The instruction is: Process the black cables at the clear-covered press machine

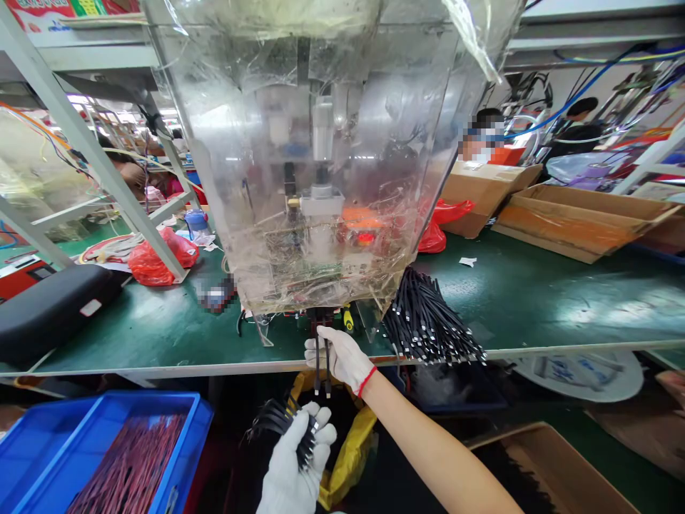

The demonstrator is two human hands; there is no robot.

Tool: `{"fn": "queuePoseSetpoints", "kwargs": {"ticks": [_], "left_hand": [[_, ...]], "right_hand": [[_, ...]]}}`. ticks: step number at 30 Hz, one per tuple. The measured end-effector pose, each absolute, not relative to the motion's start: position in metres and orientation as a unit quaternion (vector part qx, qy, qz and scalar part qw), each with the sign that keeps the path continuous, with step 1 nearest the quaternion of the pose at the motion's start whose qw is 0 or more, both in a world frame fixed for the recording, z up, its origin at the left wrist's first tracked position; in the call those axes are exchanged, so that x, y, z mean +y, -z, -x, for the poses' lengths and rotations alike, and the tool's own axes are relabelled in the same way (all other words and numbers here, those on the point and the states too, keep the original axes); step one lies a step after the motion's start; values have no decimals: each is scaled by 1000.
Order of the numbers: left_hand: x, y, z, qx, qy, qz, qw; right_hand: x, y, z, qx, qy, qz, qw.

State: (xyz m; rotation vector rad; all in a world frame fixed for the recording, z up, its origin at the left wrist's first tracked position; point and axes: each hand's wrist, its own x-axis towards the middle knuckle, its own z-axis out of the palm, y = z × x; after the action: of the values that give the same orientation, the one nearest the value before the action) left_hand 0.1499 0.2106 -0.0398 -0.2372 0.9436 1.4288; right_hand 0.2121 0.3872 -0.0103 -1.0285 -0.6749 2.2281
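Note:
My right hand (342, 357), in a white glove, is closed on two short black cables (322, 368) and holds their upper ends at the opening under a machine behind a clear plastic shield (321, 157). My left hand (297, 460), also gloved, sits lower, below the table edge, and grips a fanned bundle of the same black cables (275, 421). A large pile of black cables (428, 321) lies on the green table (535, 293) just right of the machine.
A blue bin (48, 442) with reddish cables stands at the lower left, a cardboard box (546, 471) at the lower right. Open cardboard boxes (583, 218), red bags (155, 260) and a black case (48, 307) lie on the table. Other people work behind.

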Motion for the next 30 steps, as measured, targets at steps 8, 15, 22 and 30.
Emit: {"fn": "queuePoseSetpoints", "kwargs": {"ticks": [8, 15, 22, 30], "left_hand": [[210, 42, -149, 407, -621, 73, 666], [192, 52, -142, 469, -575, -49, 668], [159, 81, -126, 562, -367, -217, 709], [159, 83, -123, 613, -350, -227, 670]], "right_hand": [[387, 7, -209, -246, -839, 379, 303], [374, 38, -254, -356, -875, 283, 163], [317, 119, -275, -295, -885, 308, 187], [319, 135, -264, -183, -863, 381, 276]]}}
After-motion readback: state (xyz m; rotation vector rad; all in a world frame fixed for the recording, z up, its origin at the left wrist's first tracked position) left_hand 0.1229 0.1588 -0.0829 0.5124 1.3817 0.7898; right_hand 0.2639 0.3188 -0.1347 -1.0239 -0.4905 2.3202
